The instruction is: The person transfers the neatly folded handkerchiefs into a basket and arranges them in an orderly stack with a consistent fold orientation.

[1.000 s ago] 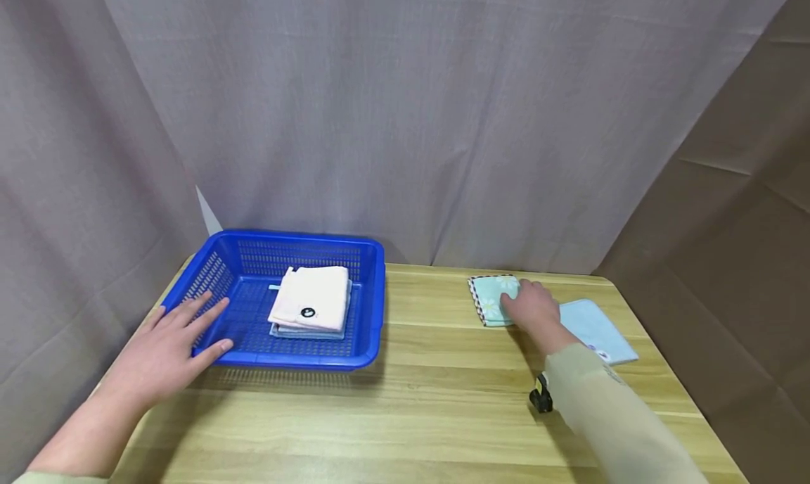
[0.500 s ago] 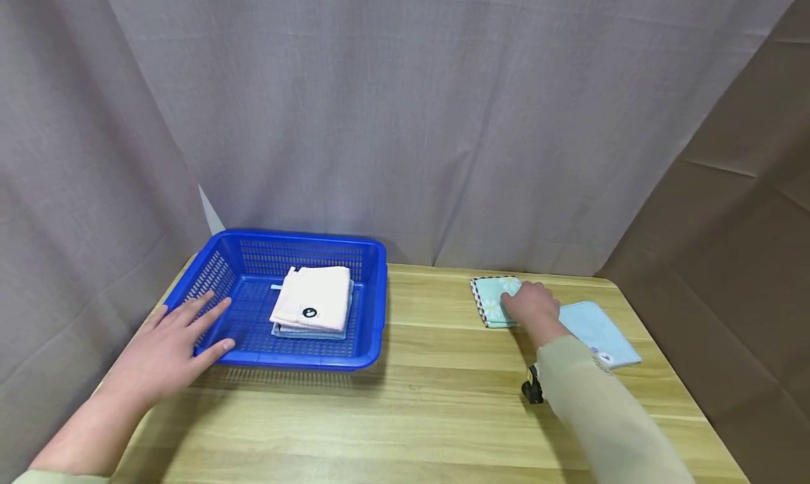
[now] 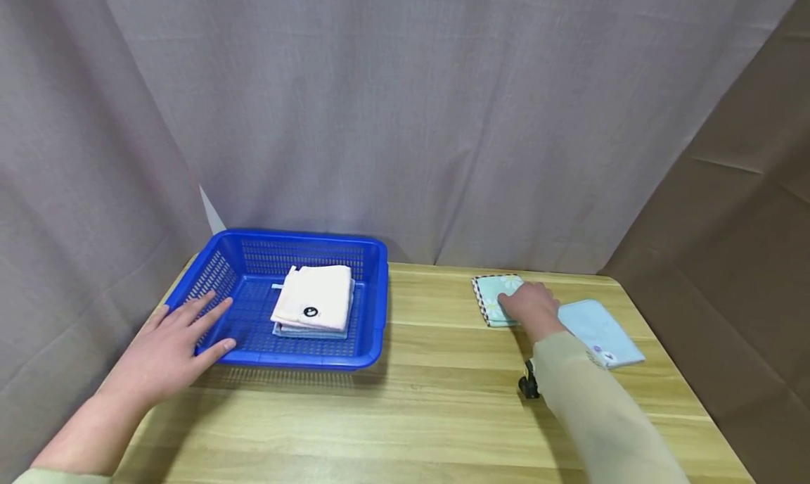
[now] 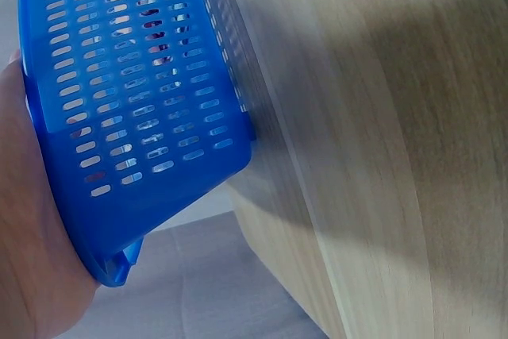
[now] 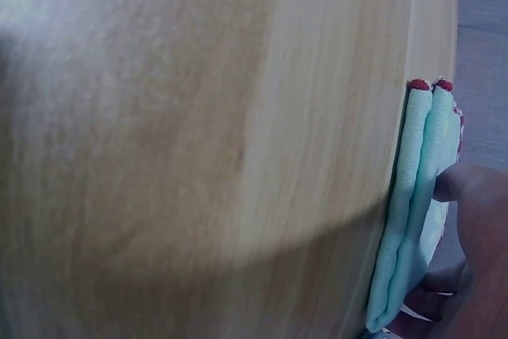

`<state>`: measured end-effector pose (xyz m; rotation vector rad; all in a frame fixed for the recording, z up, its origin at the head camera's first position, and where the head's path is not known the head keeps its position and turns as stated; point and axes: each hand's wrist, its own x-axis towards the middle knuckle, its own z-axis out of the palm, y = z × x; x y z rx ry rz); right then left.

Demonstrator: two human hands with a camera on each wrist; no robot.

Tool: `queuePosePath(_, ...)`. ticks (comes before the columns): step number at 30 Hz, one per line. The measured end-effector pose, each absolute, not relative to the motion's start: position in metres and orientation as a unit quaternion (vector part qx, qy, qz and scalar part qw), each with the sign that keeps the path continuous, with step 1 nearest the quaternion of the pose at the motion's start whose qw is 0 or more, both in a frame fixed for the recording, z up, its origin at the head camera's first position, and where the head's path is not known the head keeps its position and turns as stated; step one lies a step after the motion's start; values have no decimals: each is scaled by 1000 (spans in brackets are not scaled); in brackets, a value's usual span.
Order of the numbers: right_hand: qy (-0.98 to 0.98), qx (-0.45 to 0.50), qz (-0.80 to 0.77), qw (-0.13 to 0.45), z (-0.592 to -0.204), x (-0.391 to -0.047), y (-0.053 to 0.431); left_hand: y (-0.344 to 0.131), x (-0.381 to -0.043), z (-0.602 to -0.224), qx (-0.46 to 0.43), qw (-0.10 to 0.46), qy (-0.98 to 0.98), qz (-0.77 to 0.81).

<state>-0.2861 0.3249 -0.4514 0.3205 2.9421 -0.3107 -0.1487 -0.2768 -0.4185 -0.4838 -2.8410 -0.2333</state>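
In the head view my left hand (image 3: 166, 347) rests with spread, straight fingers over the near left corner of a blue plastic basket (image 3: 287, 359). Inside lies a stack of folded cloths, a white towel with a black round mark (image 3: 316, 290) on top. At the table's far right, my right hand (image 3: 533, 307) holds a folded mint-green towel (image 3: 492, 297) with white flowers and a checked edge. The right wrist view shows the thumb on the towel's top (image 5: 432, 196) and fingers at its side, partly hidden. The towel lies on the table.
A light blue folded towel (image 3: 598, 329) lies just right of my right hand, near the table's right edge. The wooden table (image 3: 405, 414) meets a grey curtain (image 3: 405, 118) behind and brown cloth (image 3: 728, 280) at right.
My right wrist and sleeve have shifted slightly left, while the hand stays on the mint-green towel. The left hand and basket hold still.
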Motion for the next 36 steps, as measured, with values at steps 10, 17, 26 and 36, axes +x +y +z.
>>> queuePosePath(10,981,139,-102,90,-443,-291,324,-275,-149,-416,-160,120,-976,-81)
queuePosePath(17,982,140,-118,55,-445,-293,328,-275,-149,-416,-159,124,-976,-79)
queuePosePath(26,977,135,-159,51,-449,-293,331,-275,-149,-417,-165,123,-976,-76)
queuePosePath(36,969,120,-202,73,-450,-296,338,-276,-148,-419,-166,123,-975,-81)
